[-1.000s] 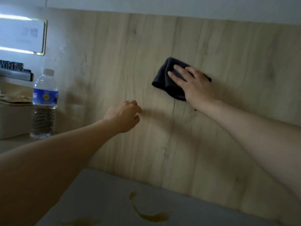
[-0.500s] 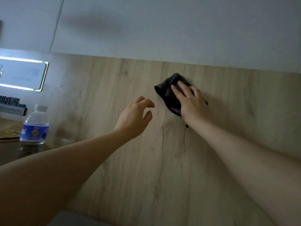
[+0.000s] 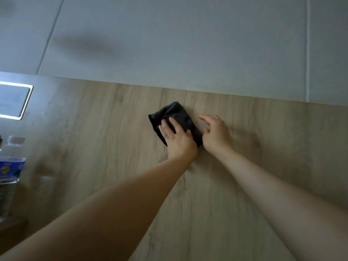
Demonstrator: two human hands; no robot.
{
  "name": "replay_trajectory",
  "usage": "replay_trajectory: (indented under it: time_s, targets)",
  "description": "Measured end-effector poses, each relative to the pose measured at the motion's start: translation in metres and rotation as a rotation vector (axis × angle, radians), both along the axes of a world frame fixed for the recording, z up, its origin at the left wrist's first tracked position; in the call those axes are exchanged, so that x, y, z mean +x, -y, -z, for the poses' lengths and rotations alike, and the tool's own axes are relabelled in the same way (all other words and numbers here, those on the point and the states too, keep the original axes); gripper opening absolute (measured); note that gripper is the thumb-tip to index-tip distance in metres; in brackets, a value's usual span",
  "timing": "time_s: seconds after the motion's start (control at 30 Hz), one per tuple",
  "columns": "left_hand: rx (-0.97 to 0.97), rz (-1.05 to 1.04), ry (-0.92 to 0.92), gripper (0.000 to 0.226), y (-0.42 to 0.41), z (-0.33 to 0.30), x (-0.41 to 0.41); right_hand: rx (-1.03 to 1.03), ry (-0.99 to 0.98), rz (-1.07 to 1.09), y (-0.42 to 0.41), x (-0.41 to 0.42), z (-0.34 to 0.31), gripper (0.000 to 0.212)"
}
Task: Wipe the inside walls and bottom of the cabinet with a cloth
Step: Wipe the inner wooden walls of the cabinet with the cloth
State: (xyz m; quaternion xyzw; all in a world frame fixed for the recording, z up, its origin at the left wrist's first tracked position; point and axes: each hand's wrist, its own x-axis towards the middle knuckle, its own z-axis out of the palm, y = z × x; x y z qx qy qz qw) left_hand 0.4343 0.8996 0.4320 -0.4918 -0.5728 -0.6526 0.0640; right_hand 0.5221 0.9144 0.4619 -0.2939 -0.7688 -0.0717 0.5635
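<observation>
A dark folded cloth lies flat against the wooden back wall of the cabinet, just under the white top panel. My left hand presses on the cloth with straight fingers and covers its lower part. My right hand is beside the cloth's right edge, off it, with loosely curled fingers that hold nothing.
A clear water bottle with a blue label stands at the far left. Above it a lit, framed rectangular panel is set in the wall. A thin dark crack runs down the wood near the cloth.
My left hand rose and took over the cloth, pressing it on the wall. My right hand came off the cloth and moved to its right. The view tilted upward.
</observation>
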Motion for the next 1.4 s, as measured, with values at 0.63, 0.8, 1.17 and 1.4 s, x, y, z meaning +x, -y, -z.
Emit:
replay_trajectory:
  time_s: [0.63,0.8,1.17,1.4]
  targets:
    - [0.015,-0.356,-0.395,0.062,-0.019,-0.046,-0.058,0.21,0.157,0.242,-0.028,0.015,0.027,0.057]
    - [-0.042,-0.316,-0.648,0.063,-0.011,-0.046,-0.087,0.161,0.173,0.305,-0.024,0.011,0.026,0.06]
    - [-0.065,-0.36,-0.258,0.064,0.005,-0.066,-0.15,0.056,0.122,0.345,0.003,-0.024,0.024,0.07]
    - [-0.022,-0.297,-0.504,0.063,0.009,-0.065,-0.205,0.019,0.197,0.32,0.033,-0.115,0.022,0.071]
